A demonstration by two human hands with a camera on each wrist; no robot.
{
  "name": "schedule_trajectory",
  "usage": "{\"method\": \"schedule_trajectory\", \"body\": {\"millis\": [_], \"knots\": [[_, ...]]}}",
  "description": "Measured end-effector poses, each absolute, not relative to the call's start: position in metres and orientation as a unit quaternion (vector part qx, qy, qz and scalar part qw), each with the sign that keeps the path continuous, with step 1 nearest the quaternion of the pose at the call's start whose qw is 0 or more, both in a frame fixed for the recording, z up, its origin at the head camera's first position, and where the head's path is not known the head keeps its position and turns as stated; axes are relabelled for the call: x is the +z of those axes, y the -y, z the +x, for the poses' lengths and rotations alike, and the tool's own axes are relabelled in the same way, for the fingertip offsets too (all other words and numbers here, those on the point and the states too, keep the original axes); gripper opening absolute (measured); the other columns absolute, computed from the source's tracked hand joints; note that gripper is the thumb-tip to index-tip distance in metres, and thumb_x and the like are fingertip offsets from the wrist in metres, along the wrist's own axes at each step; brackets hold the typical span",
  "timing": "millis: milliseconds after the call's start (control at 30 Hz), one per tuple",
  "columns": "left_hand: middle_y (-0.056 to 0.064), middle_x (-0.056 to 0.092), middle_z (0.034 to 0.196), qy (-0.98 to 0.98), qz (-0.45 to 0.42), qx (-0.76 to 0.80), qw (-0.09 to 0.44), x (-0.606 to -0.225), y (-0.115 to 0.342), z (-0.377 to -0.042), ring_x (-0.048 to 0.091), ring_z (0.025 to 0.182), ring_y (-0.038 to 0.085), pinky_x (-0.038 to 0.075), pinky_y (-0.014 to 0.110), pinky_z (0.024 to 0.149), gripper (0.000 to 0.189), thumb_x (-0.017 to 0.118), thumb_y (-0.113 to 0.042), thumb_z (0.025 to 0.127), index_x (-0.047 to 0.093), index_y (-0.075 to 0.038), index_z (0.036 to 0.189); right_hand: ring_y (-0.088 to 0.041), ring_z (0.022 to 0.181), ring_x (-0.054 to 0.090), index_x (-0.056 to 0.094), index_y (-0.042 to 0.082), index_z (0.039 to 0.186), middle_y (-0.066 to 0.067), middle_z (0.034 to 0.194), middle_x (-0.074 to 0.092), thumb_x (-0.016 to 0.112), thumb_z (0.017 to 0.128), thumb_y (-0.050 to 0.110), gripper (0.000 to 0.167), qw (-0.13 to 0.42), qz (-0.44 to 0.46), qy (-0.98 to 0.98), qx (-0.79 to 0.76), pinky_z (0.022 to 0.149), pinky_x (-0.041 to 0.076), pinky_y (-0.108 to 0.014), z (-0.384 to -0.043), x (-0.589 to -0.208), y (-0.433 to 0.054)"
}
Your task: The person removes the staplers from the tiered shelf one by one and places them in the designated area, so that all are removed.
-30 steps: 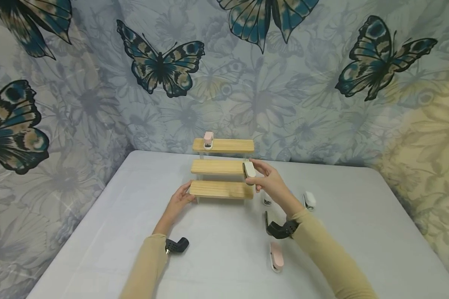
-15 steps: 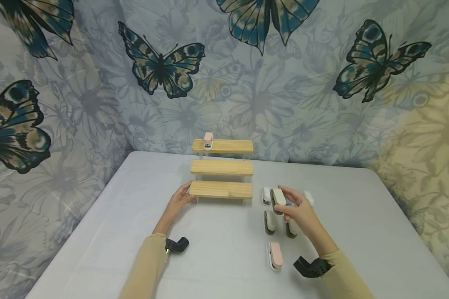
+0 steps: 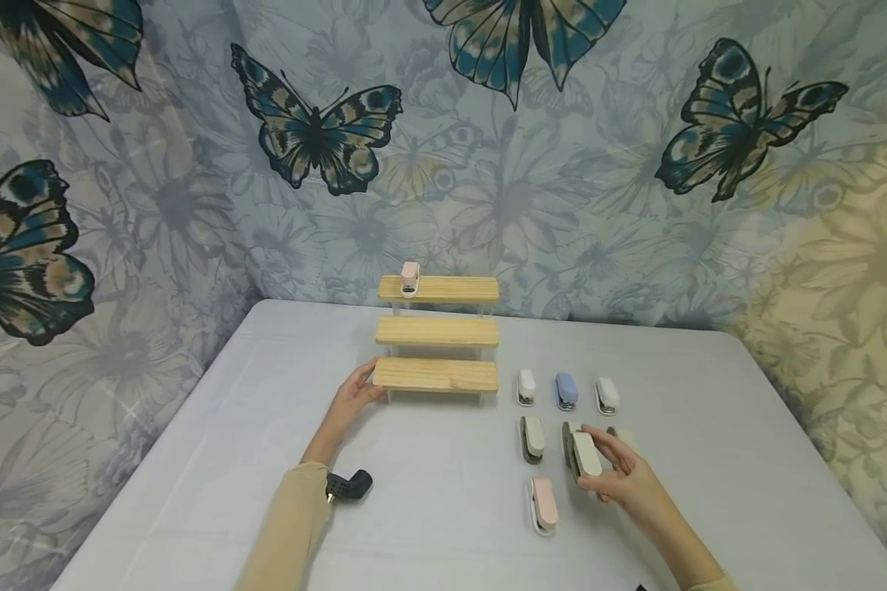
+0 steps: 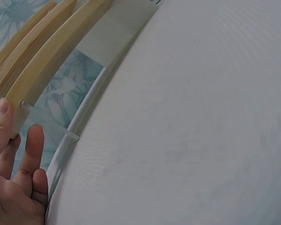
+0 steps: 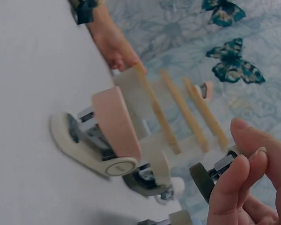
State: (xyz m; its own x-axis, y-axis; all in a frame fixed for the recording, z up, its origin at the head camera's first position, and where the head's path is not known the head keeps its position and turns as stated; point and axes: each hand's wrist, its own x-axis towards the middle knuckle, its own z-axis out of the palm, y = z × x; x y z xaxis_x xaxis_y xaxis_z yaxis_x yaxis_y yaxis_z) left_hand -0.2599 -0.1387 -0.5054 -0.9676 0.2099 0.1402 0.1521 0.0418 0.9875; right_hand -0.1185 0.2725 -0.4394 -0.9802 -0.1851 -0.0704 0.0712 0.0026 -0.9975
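Observation:
My right hand (image 3: pixel 624 476) pinches a small cream and grey-green stapler (image 3: pixel 588 456) at the right of the table. Below and behind it, part of another dark-based stapler (image 3: pixel 567 435) shows. In the right wrist view, the fingers partly hide the held stapler (image 5: pixel 203 180). At the left end of a three-tier wooden display stand (image 3: pixel 436 375), my left hand (image 3: pixel 350 400) grips the lowest board. In the left wrist view its thumb (image 4: pixel 3 107) lies on the board's end, with fingers below. A pink stapler (image 3: pixel 410 277) stands on the top tier.
A white stapler (image 3: pixel 526 387), a blue stapler (image 3: pixel 566 391) and another white stapler (image 3: pixel 606 396) stand in a row right of the stand. Nearer are a cream-topped stapler (image 3: pixel 532 439) and a pink stapler (image 3: pixel 543 505). One more stapler (image 3: pixel 624 439) is partly behind the right hand.
My right hand has carried the held stapler from beside the middle tier rightward and toward me, uncovering the blue and white staplers. The left hand stays on the stand.

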Motion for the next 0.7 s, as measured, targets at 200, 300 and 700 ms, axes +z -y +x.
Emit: {"method": "schedule_trajectory", "body": {"millis": [200, 300, 700], "knots": [[0.009, 0.037, 0.137, -0.724, 0.119, 0.679, 0.028, -0.505, 0.14, -0.26, 0.056, 0.094, 0.017, 0.041, 0.034, 0.089, 0.059, 0.058, -0.019, 0.088, 0.029, -0.007, 0.139, -0.006, 0.045, 0.039, 0.035, 0.004, 0.133, -0.032, 0.141, -0.002, 0.064, 0.072, -0.011, 0.068, 0.118, -0.03, -0.673, -0.729, 0.044, 0.037, -0.02, -0.104, -0.449, -0.279], [0.009, 0.036, 0.137, -0.725, 0.121, 0.677, 0.028, -0.504, 0.14, -0.261, 0.056, 0.093, 0.017, 0.039, 0.036, 0.091, 0.059, 0.057, -0.018, 0.088, 0.029, -0.008, 0.139, -0.007, 0.043, 0.038, 0.04, 0.009, 0.129, -0.033, 0.141, 0.0, 0.066, 0.072, -0.009, 0.065, 0.133, -0.006, -0.685, -0.716, 0.042, 0.037, -0.02, -0.098, -0.453, -0.28], [0.008, 0.038, 0.137, -0.722, 0.121, 0.681, 0.022, -0.505, 0.137, -0.259, 0.057, 0.091, 0.016, 0.041, 0.034, 0.088, 0.06, 0.06, -0.021, 0.087, 0.031, -0.007, 0.138, -0.007, 0.046, 0.04, 0.028, -0.004, 0.13, -0.034, 0.139, 0.003, 0.074, 0.068, -0.001, 0.078, 0.177, 0.046, -0.722, -0.667, 0.045, 0.042, -0.021, -0.088, -0.469, -0.285]]}}
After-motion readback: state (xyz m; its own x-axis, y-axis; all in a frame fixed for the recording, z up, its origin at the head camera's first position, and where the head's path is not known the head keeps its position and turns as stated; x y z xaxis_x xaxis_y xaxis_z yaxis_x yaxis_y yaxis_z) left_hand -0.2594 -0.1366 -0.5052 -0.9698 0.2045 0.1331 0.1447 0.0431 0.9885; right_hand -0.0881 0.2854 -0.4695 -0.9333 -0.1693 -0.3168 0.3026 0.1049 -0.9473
